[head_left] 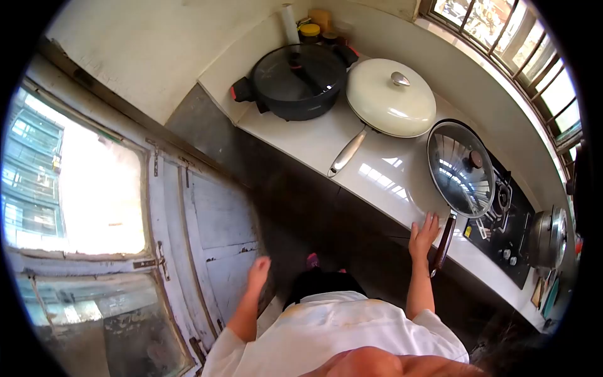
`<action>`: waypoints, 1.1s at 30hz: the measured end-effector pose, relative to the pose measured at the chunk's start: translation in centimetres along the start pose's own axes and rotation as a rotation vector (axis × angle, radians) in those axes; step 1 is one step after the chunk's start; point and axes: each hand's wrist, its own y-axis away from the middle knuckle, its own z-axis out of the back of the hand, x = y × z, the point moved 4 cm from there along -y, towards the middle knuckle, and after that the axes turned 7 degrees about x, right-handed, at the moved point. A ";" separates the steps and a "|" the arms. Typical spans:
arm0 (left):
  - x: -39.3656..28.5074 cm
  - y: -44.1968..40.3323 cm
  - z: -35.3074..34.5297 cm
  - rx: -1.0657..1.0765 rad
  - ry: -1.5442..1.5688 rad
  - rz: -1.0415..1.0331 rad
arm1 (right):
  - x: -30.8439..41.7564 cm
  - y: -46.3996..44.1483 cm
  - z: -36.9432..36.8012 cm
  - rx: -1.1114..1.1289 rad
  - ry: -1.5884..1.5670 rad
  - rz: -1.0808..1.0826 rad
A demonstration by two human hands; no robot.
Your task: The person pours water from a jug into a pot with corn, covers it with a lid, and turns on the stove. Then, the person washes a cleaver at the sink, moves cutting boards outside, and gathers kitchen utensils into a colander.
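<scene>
Running from corner to corner, countertop [301,138]: pale and glossy, daylight mirrored in its surface, with dark cabinet fronts [358,217] beneath.
Door [223,210]: worn, whitish, partly glazed, on the person's left side.
Person [345,320]: in a white shirt, standing between the door and the countertop.
Barred window [546,78]: bright, at the upper right, above the back of the countertop.
Hob [516,234]: black, set in the countertop toward the right, its knobs near the front edge.
Black pot [298,81]: upright in the far corner, dark glass lid on, red marks on both side handles.
Cream-lidded pan [383,97]: just beside the black pot, its steel handle [349,151] pointing to the front edge.
Glass-lidded pan [456,173]: on the countertop beside the hob, nearest to the right hand [425,235], its reddish-brown handle [444,244] reaching over the front edge.
Steel pot [541,239]: at the right side of the hob.
Right hand: empty, fingers spread over the front edge, just beside the brown handle; I cannot tell whether it touches the countertop.
Left hand [258,271]: well apart from the right, before the door, fingers drawn in; I cannot tell whether it is fully closed.
Yellow-lidded jar [309,30]: behind the black pot.
</scene>
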 end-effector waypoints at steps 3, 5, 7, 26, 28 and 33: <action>-6.5 -13.0 -5.6 0.192 0.738 0.086 | 0.6 -2.1 -0.6 -0.067 0.012 0.056; -10.5 -19.9 -9.0 0.254 0.937 0.112 | 0.5 -3.1 -1.2 -0.155 -0.021 0.160; -13.7 -24.6 -12.5 0.251 1.192 0.174 | 1.1 -3.2 -1.4 -0.173 -0.033 0.149; -12.4 -22.8 -10.0 0.545 1.522 -0.259 | 2.1 0.0 -3.2 -0.625 0.103 0.543; -9.7 -20.2 -5.9 0.578 1.349 -0.317 | 2.0 -0.2 -3.1 -0.617 0.084 0.558; -3.7 -16.2 6.4 0.076 0.775 -0.252 | 1.2 -0.3 -3.1 -0.522 0.039 0.619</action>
